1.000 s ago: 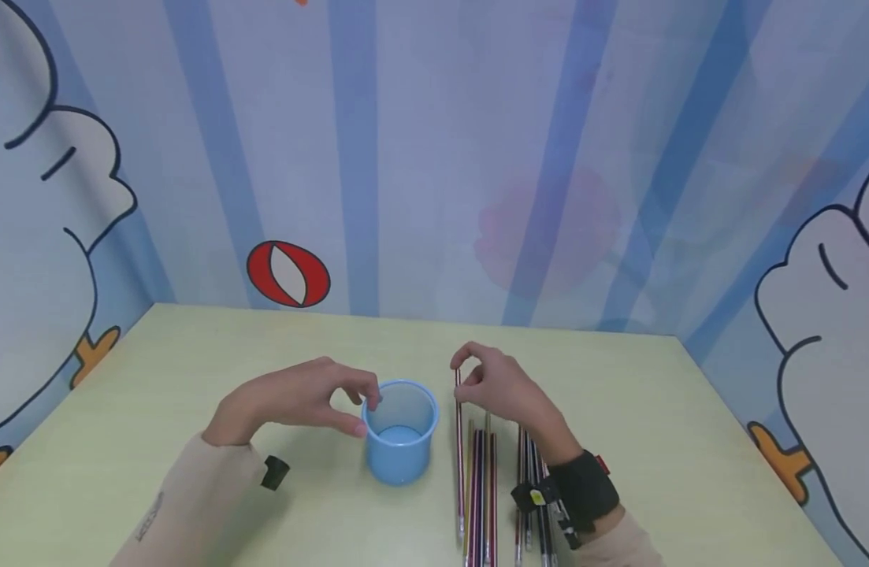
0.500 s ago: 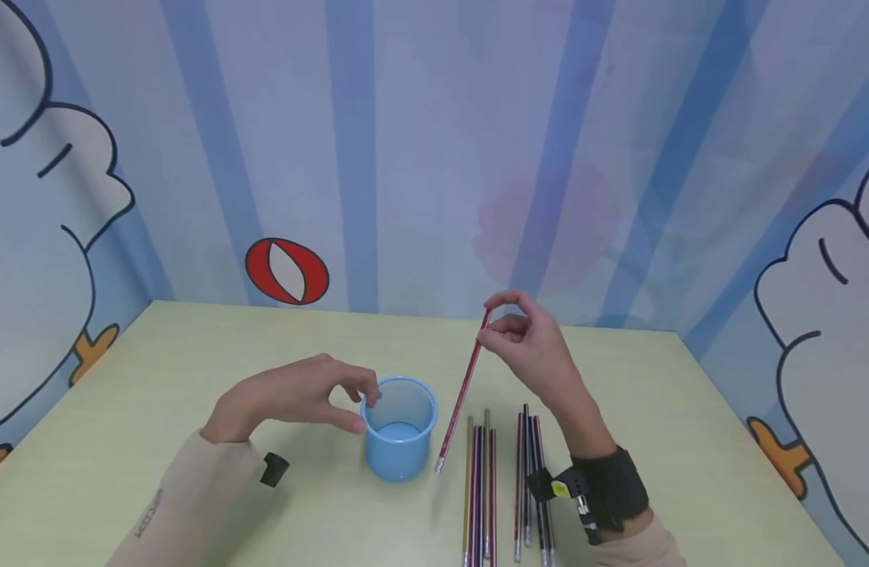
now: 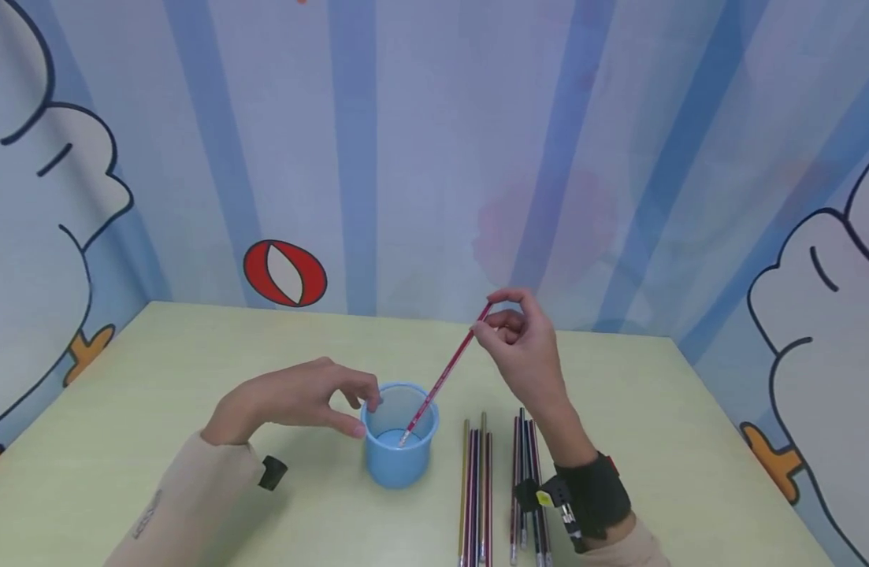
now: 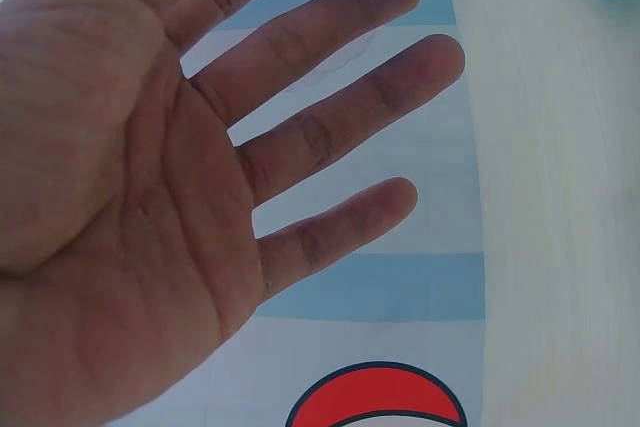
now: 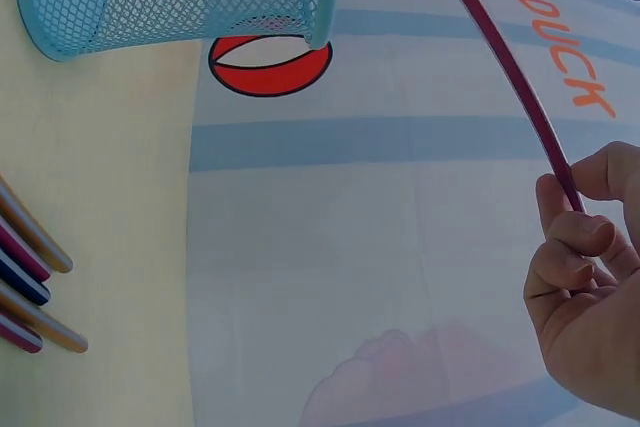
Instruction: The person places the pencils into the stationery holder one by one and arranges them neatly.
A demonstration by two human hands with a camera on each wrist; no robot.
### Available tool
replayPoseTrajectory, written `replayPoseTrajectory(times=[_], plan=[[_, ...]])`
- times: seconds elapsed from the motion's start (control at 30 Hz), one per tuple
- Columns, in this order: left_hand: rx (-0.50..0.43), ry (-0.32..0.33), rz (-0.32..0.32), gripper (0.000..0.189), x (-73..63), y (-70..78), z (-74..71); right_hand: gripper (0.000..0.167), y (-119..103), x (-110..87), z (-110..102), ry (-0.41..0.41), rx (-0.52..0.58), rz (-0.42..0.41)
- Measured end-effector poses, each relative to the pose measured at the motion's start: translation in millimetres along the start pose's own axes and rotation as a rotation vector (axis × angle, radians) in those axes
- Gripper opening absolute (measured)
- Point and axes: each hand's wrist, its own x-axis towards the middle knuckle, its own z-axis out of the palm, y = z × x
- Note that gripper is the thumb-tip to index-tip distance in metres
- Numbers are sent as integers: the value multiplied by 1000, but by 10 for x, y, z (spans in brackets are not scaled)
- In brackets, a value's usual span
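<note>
A light blue mesh pen holder [image 3: 399, 468] stands upright on the table. At its left rim is my left hand [image 3: 299, 402], thumb outside and a fingertip over the edge; in the left wrist view its other fingers [image 4: 310, 137] are spread straight. My right hand [image 3: 522, 354] pinches a red pencil [image 3: 444, 374] near its upper end, between thumb and fingertips. The pencil slants down to the left, its eraser end lying within the outline of the holder's mouth. How deep that end sits, I cannot tell. The right wrist view shows the grip on the pencil [image 5: 510, 62].
Two groups of pencils lie right of the holder: one nearer group [image 3: 477, 488] and another group [image 3: 526, 480] partly below my right wrist. The pale yellow table [image 3: 264, 339] ends at a printed backdrop [image 3: 434, 157] behind and on both sides.
My right hand has lifted the red pencil from beside the nearer group, tilted it, and brought its lower end left over the pen holder. My left hand has stayed at the rim.
</note>
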Motion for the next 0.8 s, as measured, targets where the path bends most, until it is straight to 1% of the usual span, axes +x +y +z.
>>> replayPoseTrajectory(times=[0.1,0.2,0.27,0.33,0.4,0.47,0.63,0.8], plan=[[-3,-1,3,26,8,6,2,30,30,-6,12,5,-25,-9],[-7,-4,2,27,15,5,5,30,58,-12,30,-5,-49,7],[-7,-6,1,27,17,3,8,30,85,-20,57,-45,-78,25],[-10,-9,-9,26,15,3,11,29,114,-30,98,-101,-110,40],[-12,-9,-19,26,12,5,11,29,146,-40,148,-152,-137,45],[-16,-9,-28,27,17,8,9,29,171,-51,195,-188,-157,49],[-31,-17,-35,28,34,26,7,31,205,-77,255,-237,-151,89],[-33,-22,-25,29,39,37,8,31,232,-62,219,-277,-121,143]])
